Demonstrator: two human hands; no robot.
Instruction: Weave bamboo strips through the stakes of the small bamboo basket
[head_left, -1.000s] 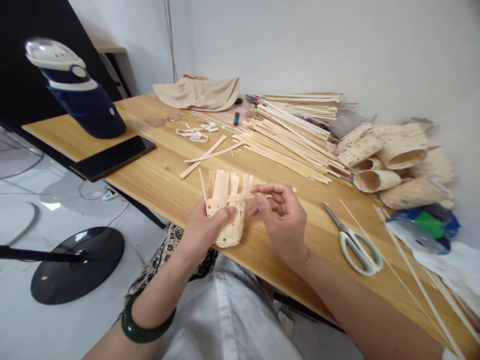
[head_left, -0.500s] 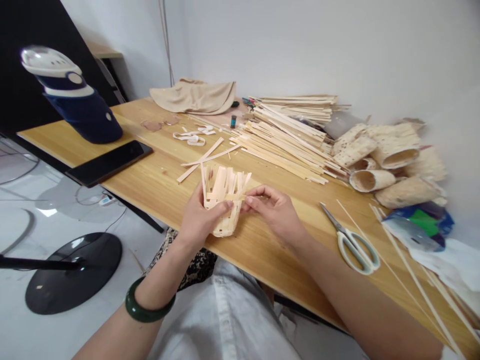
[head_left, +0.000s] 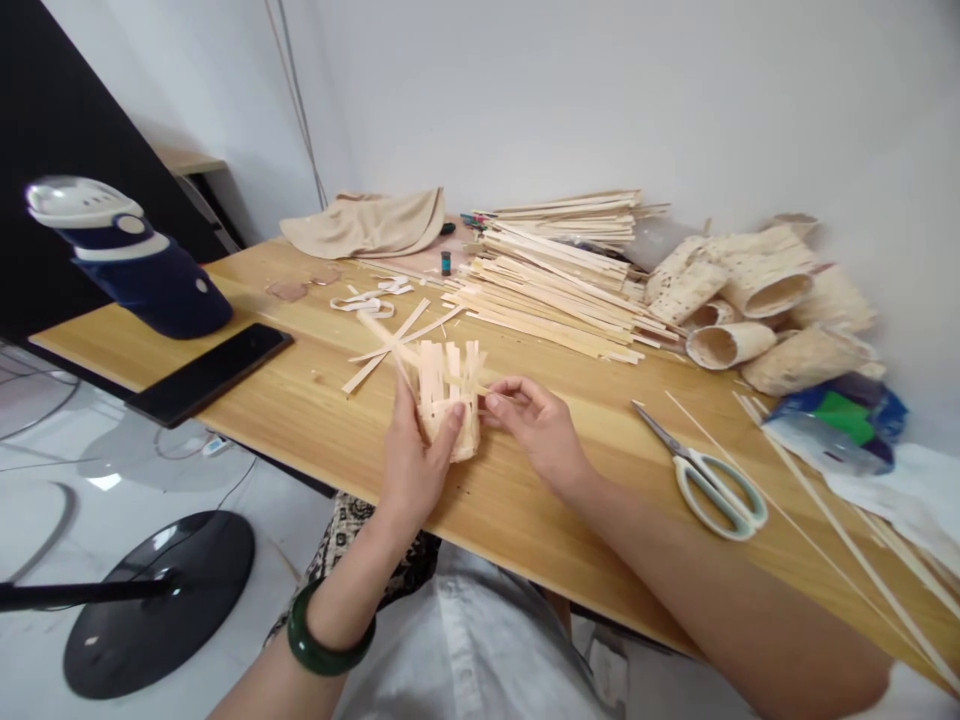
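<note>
A small half-woven basket of pale bamboo strips (head_left: 450, 395) is held just above the near edge of the wooden table (head_left: 315, 410). My left hand (head_left: 416, 455) wraps round its left side and bottom, thumb pressed on the front. My right hand (head_left: 532, 425) pinches a thin horizontal strip at the basket's right rim. Loose upright strip ends stick out of the basket's top.
White-handled scissors (head_left: 709, 480) lie to the right. A big pile of bamboo strips (head_left: 555, 290) and several finished woven tubes (head_left: 757, 305) sit at the back. A black phone (head_left: 206, 372), a blue-and-white appliance (head_left: 127, 262) and a beige cloth (head_left: 367, 225) lie left. Long thin sticks (head_left: 825, 520) lie at far right.
The basket has turned and dropped closer to the table. My left hand has shifted under it, and my right hand has drawn in tight against the rim.
</note>
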